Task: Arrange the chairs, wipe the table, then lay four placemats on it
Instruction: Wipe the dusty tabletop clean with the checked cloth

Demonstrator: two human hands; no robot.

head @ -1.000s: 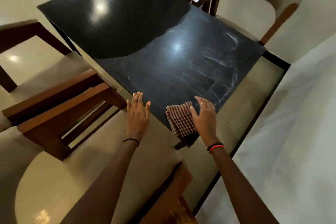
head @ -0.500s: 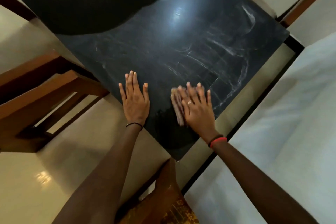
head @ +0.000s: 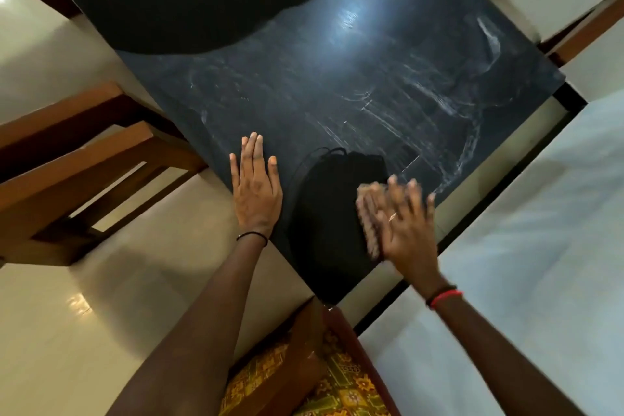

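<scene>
Head view: the grip of the right hand [head: 401, 223] is spread, its fingers straight and splayed. It presses the cloth [head: 367, 213] flat onto the dark surface [head: 337, 94] rather than pinching it, and both hand and cloth are blurred. A second ago this hand was only reaching for the cloth at the near corner, and half a second ago it had settled on top of it. Now the pair sit nearer the right edge, so the wiping stroke appears to be under way. The left hand [head: 256, 192] has stayed flat, fingers together, palm down on the left edge, seemingly bracing. Farther out, pale smears [head: 456, 105] cross most of the surface beyond the cloth, which suggests the wiping has barely begun. A wooden chair [head: 84, 159] stands close against the left side, and a second chair [head: 297, 341] with a patterned cushion [head: 341, 385] sits at the near corner. No placemats are in view, so that step looks yet to come.
</scene>
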